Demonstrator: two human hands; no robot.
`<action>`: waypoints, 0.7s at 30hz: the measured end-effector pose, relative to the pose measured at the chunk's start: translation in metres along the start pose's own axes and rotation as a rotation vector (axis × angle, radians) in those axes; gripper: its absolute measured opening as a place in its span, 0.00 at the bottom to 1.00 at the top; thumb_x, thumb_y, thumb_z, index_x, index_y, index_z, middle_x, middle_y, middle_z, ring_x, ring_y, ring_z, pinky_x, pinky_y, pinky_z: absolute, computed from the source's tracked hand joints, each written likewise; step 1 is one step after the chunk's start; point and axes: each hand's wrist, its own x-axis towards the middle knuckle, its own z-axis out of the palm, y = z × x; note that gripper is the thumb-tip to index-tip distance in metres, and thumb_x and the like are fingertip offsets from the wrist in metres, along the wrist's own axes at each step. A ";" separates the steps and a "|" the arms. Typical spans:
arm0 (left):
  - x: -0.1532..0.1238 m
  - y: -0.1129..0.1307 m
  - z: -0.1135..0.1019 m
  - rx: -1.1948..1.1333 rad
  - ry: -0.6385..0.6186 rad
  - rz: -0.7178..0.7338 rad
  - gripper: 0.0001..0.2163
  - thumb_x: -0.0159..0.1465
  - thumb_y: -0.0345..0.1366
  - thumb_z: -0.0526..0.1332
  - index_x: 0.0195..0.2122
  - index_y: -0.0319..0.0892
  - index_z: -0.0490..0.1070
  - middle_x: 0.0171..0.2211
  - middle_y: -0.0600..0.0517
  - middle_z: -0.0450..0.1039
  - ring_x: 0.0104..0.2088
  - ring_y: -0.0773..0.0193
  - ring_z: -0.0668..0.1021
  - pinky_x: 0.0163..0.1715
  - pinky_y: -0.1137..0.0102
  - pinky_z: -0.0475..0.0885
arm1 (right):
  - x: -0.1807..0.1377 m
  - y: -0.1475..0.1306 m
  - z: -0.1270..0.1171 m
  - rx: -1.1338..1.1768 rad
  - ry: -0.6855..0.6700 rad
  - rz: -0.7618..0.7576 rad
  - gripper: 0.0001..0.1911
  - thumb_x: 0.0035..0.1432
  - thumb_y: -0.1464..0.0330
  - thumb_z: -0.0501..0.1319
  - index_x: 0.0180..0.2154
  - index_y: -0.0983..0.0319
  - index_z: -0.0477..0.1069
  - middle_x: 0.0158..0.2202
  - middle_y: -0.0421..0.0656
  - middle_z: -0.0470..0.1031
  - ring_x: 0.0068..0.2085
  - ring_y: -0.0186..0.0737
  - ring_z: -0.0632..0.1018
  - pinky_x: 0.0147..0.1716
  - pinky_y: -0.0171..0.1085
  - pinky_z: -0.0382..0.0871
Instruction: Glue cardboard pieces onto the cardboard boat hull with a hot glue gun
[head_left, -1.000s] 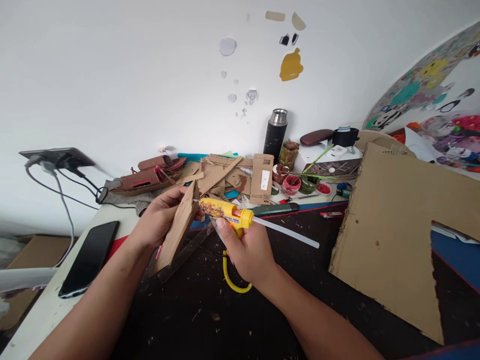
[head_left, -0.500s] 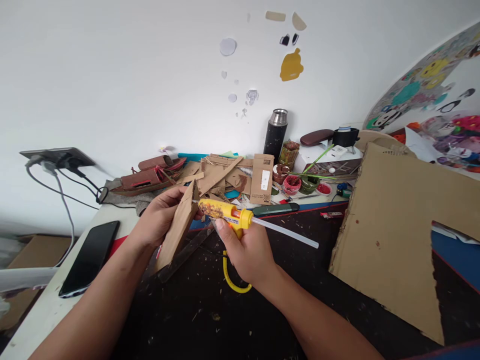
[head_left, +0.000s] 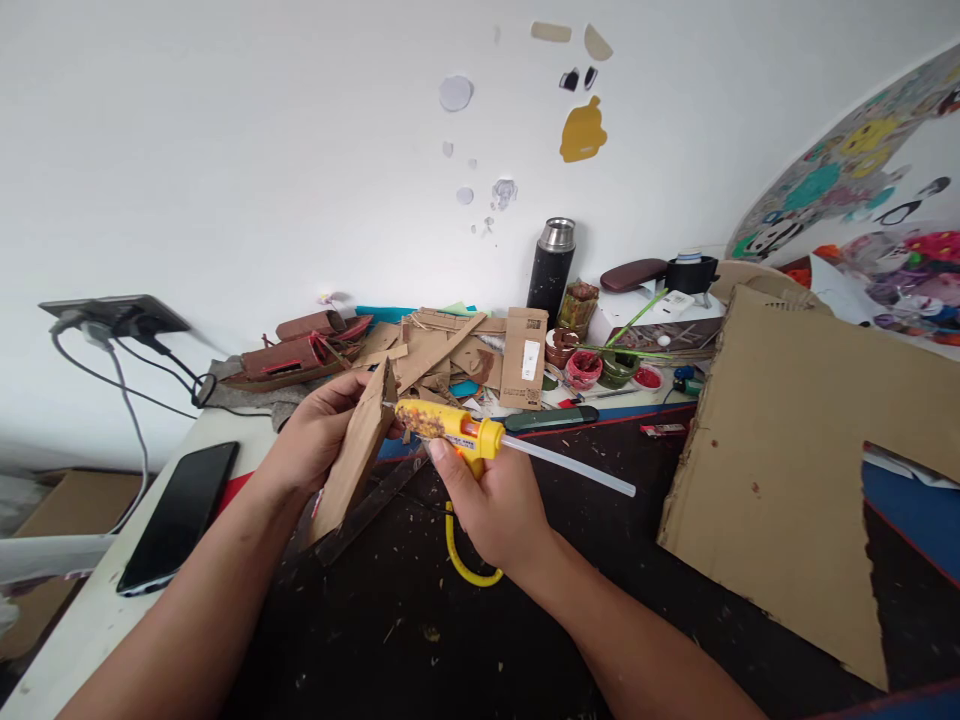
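My right hand [head_left: 501, 505] is wrapped round one yellow glue gun [head_left: 435, 420], with one clear glue stick [head_left: 570, 466] jutting from its back. My left hand [head_left: 319, 435] pinches one narrow cardboard piece [head_left: 356, 465], held tilted over the dark mat [head_left: 420, 650]; the gun's single nozzle is at its upper end, though I cannot tell whether they touch. Below the gun lies one yellow loop [head_left: 474, 577]; beneath the cardboard piece, one dark strip [head_left: 367, 515]. Just beyond my hands sits one green cutter [head_left: 551, 418]. Farther out I count one phone [head_left: 180, 517] to my left, one big cardboard sheet [head_left: 772, 480] to my right, one model boat [head_left: 292, 360], one black flask [head_left: 550, 275], and cardboard scraps [head_left: 431, 355] too jumbled to count.
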 end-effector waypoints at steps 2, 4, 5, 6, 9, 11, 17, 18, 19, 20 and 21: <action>0.000 0.000 0.001 -0.001 0.007 0.000 0.16 0.42 0.34 0.83 0.32 0.42 0.84 0.26 0.50 0.85 0.23 0.59 0.85 0.22 0.73 0.81 | 0.000 0.000 0.000 -0.008 0.002 -0.005 0.18 0.73 0.56 0.59 0.32 0.59 0.72 0.26 0.39 0.73 0.30 0.41 0.76 0.32 0.39 0.71; 0.000 0.001 0.001 -0.009 0.017 0.001 0.17 0.41 0.33 0.83 0.33 0.42 0.84 0.26 0.51 0.85 0.23 0.60 0.84 0.23 0.73 0.81 | 0.000 0.000 0.000 -0.013 0.001 -0.002 0.18 0.73 0.56 0.59 0.32 0.59 0.72 0.26 0.39 0.73 0.30 0.41 0.76 0.32 0.39 0.70; 0.000 0.001 0.002 -0.015 0.023 0.001 0.17 0.41 0.33 0.84 0.32 0.43 0.85 0.26 0.51 0.85 0.22 0.60 0.84 0.23 0.73 0.81 | -0.001 0.000 0.000 -0.016 -0.003 0.003 0.19 0.73 0.56 0.59 0.32 0.59 0.72 0.26 0.39 0.73 0.29 0.41 0.76 0.31 0.39 0.69; 0.000 0.001 0.002 -0.019 0.027 -0.002 0.17 0.40 0.33 0.84 0.32 0.43 0.85 0.26 0.51 0.85 0.22 0.61 0.84 0.23 0.73 0.81 | -0.001 0.000 0.000 -0.019 -0.007 0.009 0.19 0.73 0.55 0.59 0.32 0.59 0.72 0.25 0.39 0.72 0.29 0.41 0.75 0.31 0.39 0.69; -0.001 0.002 0.003 -0.028 0.037 -0.012 0.18 0.39 0.32 0.84 0.32 0.43 0.85 0.25 0.52 0.85 0.22 0.61 0.84 0.23 0.73 0.82 | 0.000 -0.001 -0.001 -0.021 -0.010 0.013 0.19 0.73 0.55 0.58 0.33 0.59 0.73 0.26 0.40 0.74 0.30 0.42 0.76 0.32 0.39 0.69; -0.001 0.003 0.004 -0.034 0.043 -0.014 0.18 0.38 0.32 0.84 0.31 0.43 0.85 0.25 0.53 0.85 0.22 0.62 0.84 0.23 0.74 0.82 | 0.000 -0.001 -0.001 -0.016 -0.010 0.008 0.18 0.73 0.56 0.58 0.33 0.59 0.74 0.27 0.41 0.74 0.31 0.42 0.77 0.34 0.40 0.70; 0.000 0.003 0.005 -0.043 0.041 -0.006 0.18 0.37 0.31 0.84 0.31 0.44 0.86 0.25 0.53 0.85 0.21 0.63 0.83 0.21 0.75 0.81 | 0.001 -0.001 0.000 0.008 -0.016 0.004 0.20 0.73 0.55 0.59 0.29 0.58 0.68 0.25 0.38 0.69 0.29 0.40 0.73 0.33 0.39 0.67; 0.000 0.003 0.005 -0.041 0.044 -0.007 0.18 0.37 0.31 0.84 0.31 0.44 0.86 0.25 0.53 0.85 0.21 0.63 0.83 0.21 0.75 0.81 | 0.001 -0.001 0.000 0.009 -0.017 0.006 0.21 0.73 0.55 0.59 0.28 0.58 0.68 0.25 0.38 0.68 0.29 0.40 0.73 0.33 0.39 0.66; 0.000 0.003 0.005 -0.039 0.046 -0.008 0.18 0.38 0.31 0.84 0.31 0.44 0.86 0.26 0.53 0.85 0.21 0.63 0.83 0.22 0.75 0.81 | 0.001 -0.001 0.000 0.010 -0.017 0.008 0.21 0.73 0.55 0.59 0.28 0.58 0.68 0.25 0.38 0.68 0.28 0.40 0.72 0.32 0.39 0.66; 0.001 0.003 0.005 -0.036 0.046 -0.010 0.18 0.38 0.31 0.84 0.32 0.44 0.86 0.26 0.53 0.85 0.22 0.62 0.83 0.22 0.75 0.81 | 0.000 -0.001 0.000 0.010 -0.017 0.009 0.21 0.73 0.55 0.59 0.28 0.58 0.68 0.24 0.38 0.67 0.28 0.40 0.72 0.32 0.39 0.66; 0.000 0.003 0.005 -0.035 0.046 -0.010 0.18 0.38 0.31 0.84 0.32 0.44 0.86 0.26 0.53 0.85 0.22 0.62 0.84 0.22 0.75 0.81 | 0.000 -0.001 0.000 0.010 -0.017 0.010 0.21 0.73 0.55 0.59 0.28 0.58 0.68 0.24 0.38 0.67 0.28 0.40 0.72 0.32 0.38 0.65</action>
